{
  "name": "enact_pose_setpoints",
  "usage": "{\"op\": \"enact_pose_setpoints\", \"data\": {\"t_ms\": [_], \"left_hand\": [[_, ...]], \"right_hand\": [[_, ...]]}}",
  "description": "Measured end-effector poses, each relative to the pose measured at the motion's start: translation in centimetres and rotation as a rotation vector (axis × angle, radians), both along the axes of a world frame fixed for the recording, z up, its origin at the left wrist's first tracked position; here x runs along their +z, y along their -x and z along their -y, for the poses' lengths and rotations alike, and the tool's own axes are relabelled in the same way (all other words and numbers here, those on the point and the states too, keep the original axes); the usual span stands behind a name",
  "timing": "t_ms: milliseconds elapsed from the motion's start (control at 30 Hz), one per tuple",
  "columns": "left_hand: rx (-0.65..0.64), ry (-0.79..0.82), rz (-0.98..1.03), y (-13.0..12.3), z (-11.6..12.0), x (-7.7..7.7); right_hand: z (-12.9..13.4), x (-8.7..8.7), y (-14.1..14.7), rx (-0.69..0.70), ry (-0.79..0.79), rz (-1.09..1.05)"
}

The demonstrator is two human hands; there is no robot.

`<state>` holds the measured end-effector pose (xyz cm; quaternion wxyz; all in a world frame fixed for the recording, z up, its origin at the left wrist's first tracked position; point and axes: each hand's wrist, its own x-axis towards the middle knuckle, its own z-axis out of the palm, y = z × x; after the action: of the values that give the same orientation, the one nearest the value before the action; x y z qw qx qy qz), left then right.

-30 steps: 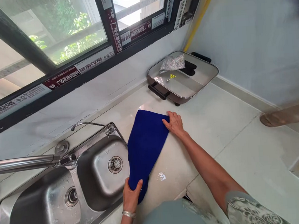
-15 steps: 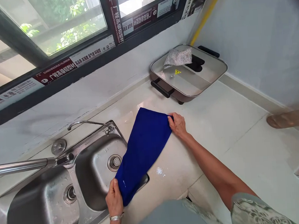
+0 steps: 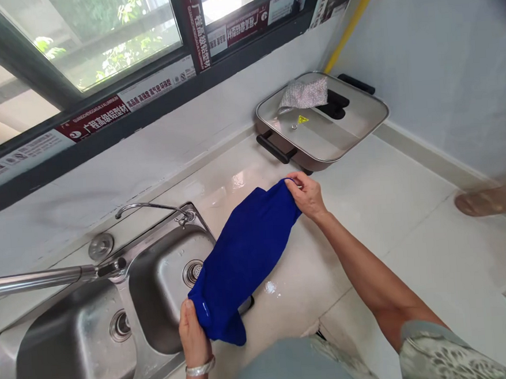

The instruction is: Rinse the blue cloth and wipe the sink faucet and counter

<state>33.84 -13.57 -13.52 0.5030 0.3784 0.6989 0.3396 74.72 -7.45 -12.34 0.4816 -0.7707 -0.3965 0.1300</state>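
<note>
A dark blue cloth (image 3: 249, 253) is stretched between my two hands, slanting from lower left to upper right. My left hand (image 3: 193, 332), with a silver bracelet at the wrist, pinches its lower-left end beside the sink's edge. At the upper-right corner, the fingers of my right hand (image 3: 306, 196) are closed on the cloth over the counter. The cloth covers part of the right basin's rim, and its lower edge hangs in a loose fold.
A steel double sink (image 3: 127, 314) with a thin faucet (image 3: 150, 206) lies at left. An electric pan (image 3: 321, 121) with a glass lid stands at the back, a silvery mesh cloth (image 3: 302, 95) on top. White powder (image 3: 270, 287) spots the pale counter (image 3: 360, 228).
My right hand has moved up and slightly right, pulling the cloth's corner toward the pan. The cloth's lower edge now droops in a fold near my left hand.
</note>
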Motion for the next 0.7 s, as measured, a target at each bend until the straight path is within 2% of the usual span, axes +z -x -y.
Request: {"op": "enact_pose_setpoints", "data": {"t_ms": [100,167,233,300,367,500,567,633,700], "left_hand": [[0.16,0.09,0.09,-0.2,-0.5,-1.9],[0.248,0.144,0.111,-0.3,-0.9,-2.8],[0.283,0.216,0.194,-0.2,-1.0,-3.2],[0.247,0.273,0.315,-0.1,-0.9,-3.4],[0.18,0.297,0.387,0.1,-0.6,-3.4],[0.068,0.32,0.362,0.3,-0.3,-3.7],[0.047,0.326,0.326,0.2,-0.4,-3.5],[0.046,0.346,0.343,-0.1,-0.7,-2.7],[0.045,0.381,0.432,-0.5,-0.9,-1.2]], "right_hand": [[-2.7,-0.8,-0.2,0.065,0.017,0.03],[-3.9,-2.0,-0.3,0.043,0.136,0.134],[-4.6,-3.2,0.0,0.019,0.252,0.221],[-5.0,-4.2,1.3,0.043,0.294,0.261],[-5.2,-4.8,3.8,0.089,0.318,0.309],[-4.8,-5.5,10.7,0.195,0.317,0.47],[-4.1,-5.8,13.4,0.303,0.272,0.435],[-3.2,-5.7,14.7,0.381,0.24,0.353],[-2.3,-4.8,14.6,0.384,0.226,0.296]]}}
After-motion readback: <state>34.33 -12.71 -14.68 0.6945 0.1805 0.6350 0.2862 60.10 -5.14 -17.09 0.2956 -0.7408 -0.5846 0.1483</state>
